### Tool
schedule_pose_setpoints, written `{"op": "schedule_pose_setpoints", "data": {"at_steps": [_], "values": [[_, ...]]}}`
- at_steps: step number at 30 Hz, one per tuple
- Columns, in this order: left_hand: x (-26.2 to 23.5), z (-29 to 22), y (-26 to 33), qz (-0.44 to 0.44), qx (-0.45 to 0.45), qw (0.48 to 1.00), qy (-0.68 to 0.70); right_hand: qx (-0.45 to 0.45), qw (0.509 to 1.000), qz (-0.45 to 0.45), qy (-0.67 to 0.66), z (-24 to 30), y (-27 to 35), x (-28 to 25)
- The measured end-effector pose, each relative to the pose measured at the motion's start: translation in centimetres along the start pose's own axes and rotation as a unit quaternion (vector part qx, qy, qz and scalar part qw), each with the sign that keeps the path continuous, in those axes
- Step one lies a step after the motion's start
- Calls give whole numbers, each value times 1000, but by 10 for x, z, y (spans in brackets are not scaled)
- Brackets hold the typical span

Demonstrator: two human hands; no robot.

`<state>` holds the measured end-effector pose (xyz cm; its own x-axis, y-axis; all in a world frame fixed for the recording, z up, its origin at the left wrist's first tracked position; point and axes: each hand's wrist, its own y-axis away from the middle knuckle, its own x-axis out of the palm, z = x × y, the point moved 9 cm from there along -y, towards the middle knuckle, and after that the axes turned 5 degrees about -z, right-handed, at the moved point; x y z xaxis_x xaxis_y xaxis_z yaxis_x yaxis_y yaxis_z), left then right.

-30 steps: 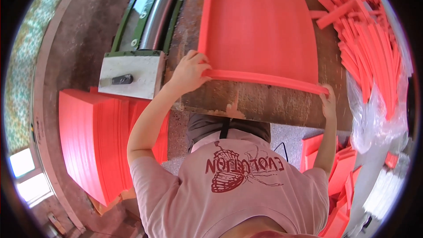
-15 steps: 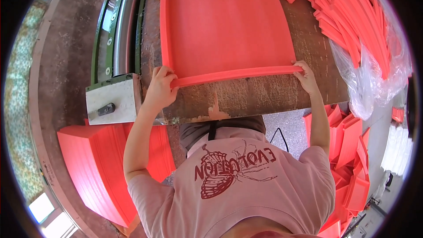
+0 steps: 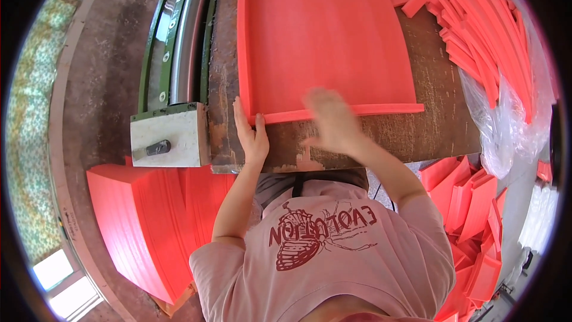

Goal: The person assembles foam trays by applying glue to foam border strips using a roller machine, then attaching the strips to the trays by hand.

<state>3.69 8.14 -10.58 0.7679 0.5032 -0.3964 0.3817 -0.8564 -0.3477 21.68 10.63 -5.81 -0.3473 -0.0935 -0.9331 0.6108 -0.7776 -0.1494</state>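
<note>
A large orange-red foam sheet (image 3: 328, 36) lies flat on a worn wooden table (image 3: 441, 128), its thick near edge facing me. My left hand (image 3: 250, 134) rests flat on the table at the sheet's near left corner. Its fingers lie along the sheet's left side and the thumb is at the near edge. My right hand (image 3: 333, 122) is blurred by motion over the middle of the near edge, fingers spread, holding nothing.
A green metal rail (image 3: 179, 42) runs along the table's left side and ends in a white block with a black handle (image 3: 170, 140). Stacked foam sheets (image 3: 143, 226) stand lower left. Foam strips (image 3: 488, 24), a plastic bag (image 3: 506, 125) and offcuts (image 3: 471, 203) fill the right.
My right hand has let go of the sheet's near right corner and swung left to the middle. My left hand has opened from gripping the edge to lying flat at the corner.
</note>
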Motion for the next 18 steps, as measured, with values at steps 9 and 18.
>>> {"op": "schedule_pose_setpoints", "data": {"at_steps": [9,18], "values": [[-4,-11,7,-21,-55,997,58,171,954,-174,173,-131,32,-79],[-85,5,28,-197,-150,943,222,-337,916,148,161,76,-211,43]]}}
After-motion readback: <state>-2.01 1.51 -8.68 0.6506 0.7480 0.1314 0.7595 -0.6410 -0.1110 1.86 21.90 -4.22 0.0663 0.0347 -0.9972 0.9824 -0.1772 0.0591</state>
